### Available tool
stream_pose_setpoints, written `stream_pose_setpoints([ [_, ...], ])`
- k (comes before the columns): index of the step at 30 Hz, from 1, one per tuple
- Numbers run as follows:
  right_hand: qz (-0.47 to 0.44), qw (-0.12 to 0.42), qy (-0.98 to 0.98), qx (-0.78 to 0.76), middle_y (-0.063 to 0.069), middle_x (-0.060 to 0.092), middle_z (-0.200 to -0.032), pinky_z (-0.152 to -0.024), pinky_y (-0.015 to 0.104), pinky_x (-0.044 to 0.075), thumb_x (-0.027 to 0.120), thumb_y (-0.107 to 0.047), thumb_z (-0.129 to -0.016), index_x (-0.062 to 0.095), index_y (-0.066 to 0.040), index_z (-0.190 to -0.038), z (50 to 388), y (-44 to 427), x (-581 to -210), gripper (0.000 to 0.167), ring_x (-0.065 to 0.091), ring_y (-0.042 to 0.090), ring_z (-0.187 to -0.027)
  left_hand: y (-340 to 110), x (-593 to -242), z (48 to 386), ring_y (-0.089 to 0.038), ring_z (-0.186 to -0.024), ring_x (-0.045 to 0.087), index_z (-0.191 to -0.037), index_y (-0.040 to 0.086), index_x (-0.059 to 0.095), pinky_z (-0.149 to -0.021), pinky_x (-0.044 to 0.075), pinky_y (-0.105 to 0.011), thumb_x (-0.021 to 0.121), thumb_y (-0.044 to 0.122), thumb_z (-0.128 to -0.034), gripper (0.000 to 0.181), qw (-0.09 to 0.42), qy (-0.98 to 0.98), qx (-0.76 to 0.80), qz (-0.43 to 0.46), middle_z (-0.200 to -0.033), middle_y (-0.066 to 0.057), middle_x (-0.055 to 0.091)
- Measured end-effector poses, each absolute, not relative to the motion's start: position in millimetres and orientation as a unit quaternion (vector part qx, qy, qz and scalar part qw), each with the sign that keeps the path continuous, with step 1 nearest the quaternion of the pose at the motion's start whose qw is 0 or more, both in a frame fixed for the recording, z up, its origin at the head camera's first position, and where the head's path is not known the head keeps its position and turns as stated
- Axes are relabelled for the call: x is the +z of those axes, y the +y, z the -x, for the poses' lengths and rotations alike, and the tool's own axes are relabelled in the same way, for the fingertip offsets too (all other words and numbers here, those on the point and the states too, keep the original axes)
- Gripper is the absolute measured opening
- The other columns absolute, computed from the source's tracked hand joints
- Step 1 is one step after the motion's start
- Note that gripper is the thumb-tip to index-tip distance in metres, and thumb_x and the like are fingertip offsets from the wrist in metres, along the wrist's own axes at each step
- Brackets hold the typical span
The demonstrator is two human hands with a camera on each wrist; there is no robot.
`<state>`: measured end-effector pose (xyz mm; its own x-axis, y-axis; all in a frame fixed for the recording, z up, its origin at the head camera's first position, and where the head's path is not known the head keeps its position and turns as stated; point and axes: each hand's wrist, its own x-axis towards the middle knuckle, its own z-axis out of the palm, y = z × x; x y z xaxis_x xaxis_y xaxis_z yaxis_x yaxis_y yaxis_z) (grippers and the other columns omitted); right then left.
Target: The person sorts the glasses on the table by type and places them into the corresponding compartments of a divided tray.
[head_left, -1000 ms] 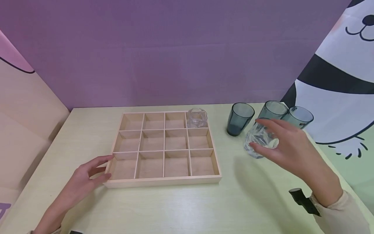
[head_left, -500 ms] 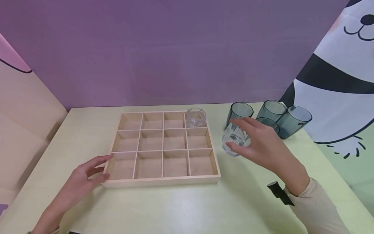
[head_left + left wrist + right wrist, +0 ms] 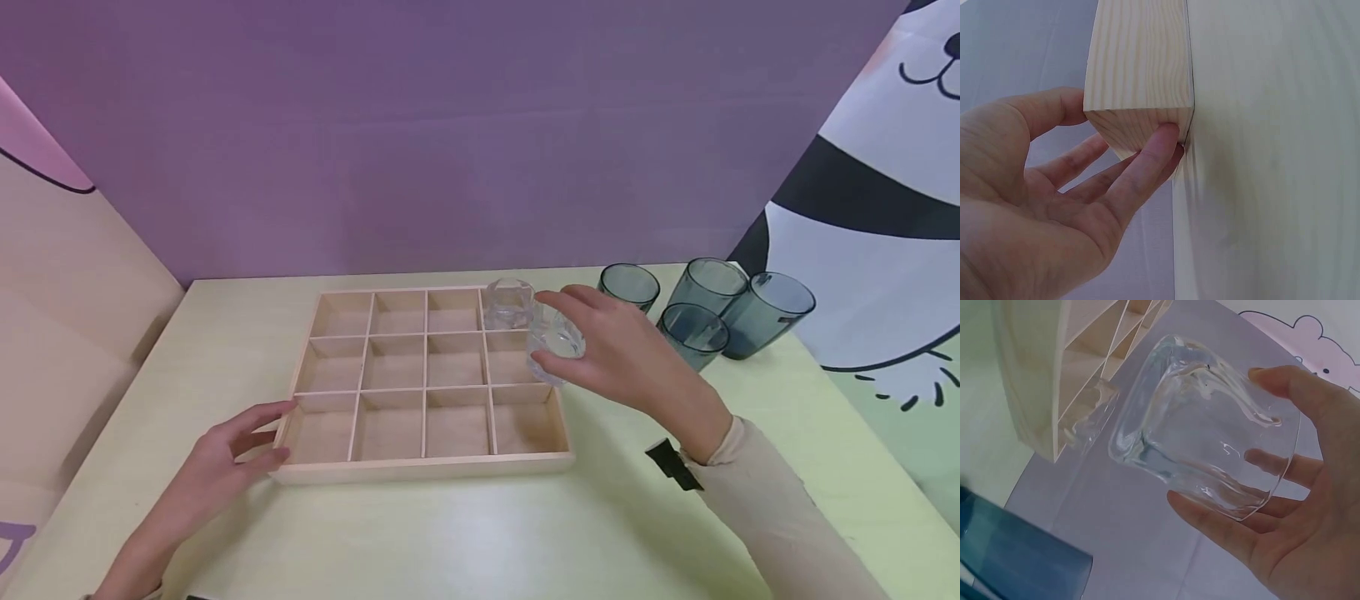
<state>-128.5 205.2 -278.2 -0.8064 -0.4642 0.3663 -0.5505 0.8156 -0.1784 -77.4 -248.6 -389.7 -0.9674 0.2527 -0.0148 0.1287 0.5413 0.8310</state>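
Clamped between thumb and fingers of the right hand (image 3: 622,346), a clear glass (image 3: 551,340) lines up with the far part of the right edge of a wooden tray (image 3: 423,471); whether it touches the wood I cannot tell. Left-hand fingers are apart, and the left hand (image 3: 213,462) touches the tray's left side by its near corner. Another clear glass (image 3: 510,302) sits in the tray's far right compartment. Four tinted glasses (image 3: 696,332) stand right of the tray on the pale table (image 3: 465,533).
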Motion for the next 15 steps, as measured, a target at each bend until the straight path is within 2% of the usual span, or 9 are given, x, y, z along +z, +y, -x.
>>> stream_pose_setpoints([
  [10,-0.303,0.137,-0.931,0.153,0.012,0.062,-0.123,-0.076,0.045,0.055,0.074,-0.039,-0.086,0.057,-0.010,-0.136,150,182,-279,0.060,0.067,0.028,-0.087,-248,-387,76,-0.039,-0.126,0.053,-0.147,0.019,0.049,-0.082,0.055,-0.030,0.069,0.020,-0.0958,0.055,0.060,0.876,0.465,-0.114,-0.154,-0.010,0.042],
  [15,-0.299,0.120,-0.935,0.149,0.014,0.060,-0.128,-0.079,0.046,0.054,0.074,-0.039,-0.087,0.057,-0.009,-0.136,163,174,-277,0.060,0.066,0.031,-0.094,-250,-387,76,-0.041,-0.127,0.053,-0.146,0.017,0.050,-0.081,0.055,-0.029,0.070,0.020,-0.0953,0.055,0.063,0.872,0.472,-0.112,-0.154,-0.011,0.041],
])
